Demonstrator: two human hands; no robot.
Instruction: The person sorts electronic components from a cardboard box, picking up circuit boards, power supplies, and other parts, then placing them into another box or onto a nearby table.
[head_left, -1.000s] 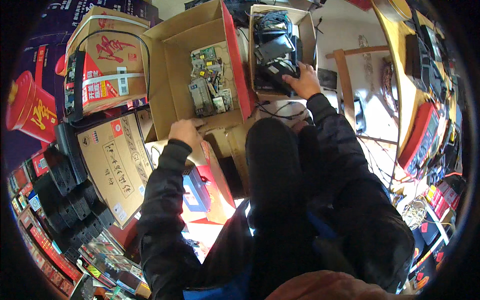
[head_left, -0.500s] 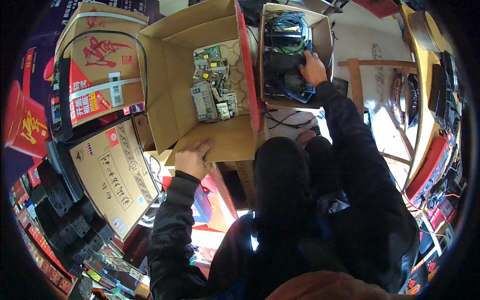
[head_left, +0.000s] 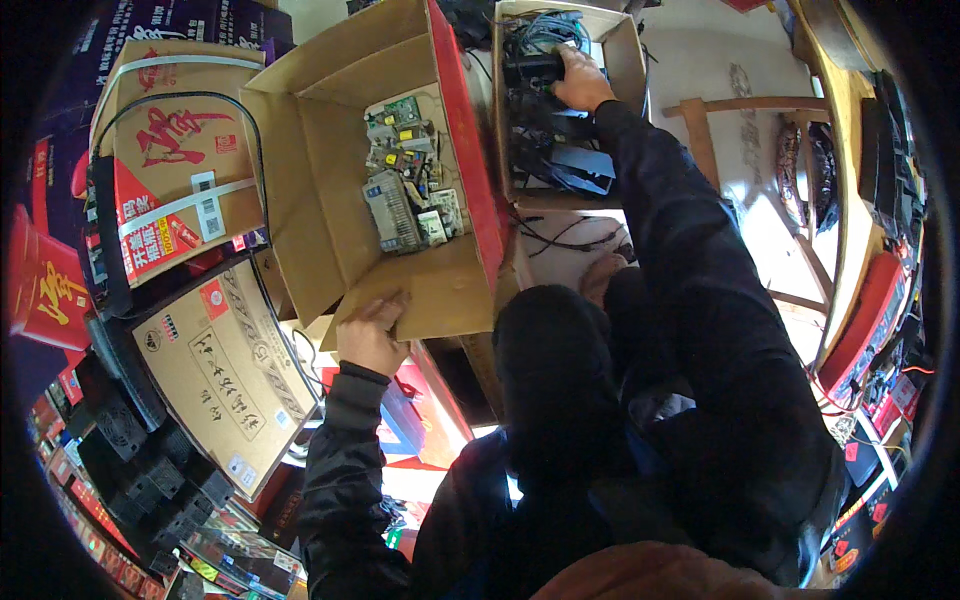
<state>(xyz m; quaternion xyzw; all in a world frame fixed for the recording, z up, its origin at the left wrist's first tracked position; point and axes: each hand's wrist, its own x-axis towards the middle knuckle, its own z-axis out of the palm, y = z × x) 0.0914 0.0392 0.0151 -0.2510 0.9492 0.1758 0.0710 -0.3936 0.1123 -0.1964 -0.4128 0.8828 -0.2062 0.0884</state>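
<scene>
My left hand [head_left: 373, 335] grips the near flap of a large open cardboard box [head_left: 447, 298], its fingers lying over the flap's edge. Inside that box several bare circuit boards [head_left: 405, 135] and a grey finned metal unit [head_left: 391, 212] lie on a patterned bottom. My right hand [head_left: 582, 80] is down in a smaller open cardboard box [head_left: 627, 62] to the right. Its fingers and thumb close around the right end of a black box-shaped device [head_left: 533, 69], partly hidden. Blue-green coiled cables [head_left: 545, 32] lie just beyond, and dark devices with a shiny flat piece [head_left: 583, 166] lie nearer.
Taped cartons [head_left: 225, 365] and a strapped box [head_left: 180, 150] stand at the left, beside black equipment [head_left: 140, 460] and a red bucket [head_left: 48, 285]. Loose black cables [head_left: 570, 240] lie below the smaller box. A wooden frame [head_left: 700, 150] stands at the right.
My right hand has moved farther up inside the smaller box, toward the coiled cables. The shiny flat piece there shows more fully. My left hand stays on the flap; the whole view has shifted slightly.
</scene>
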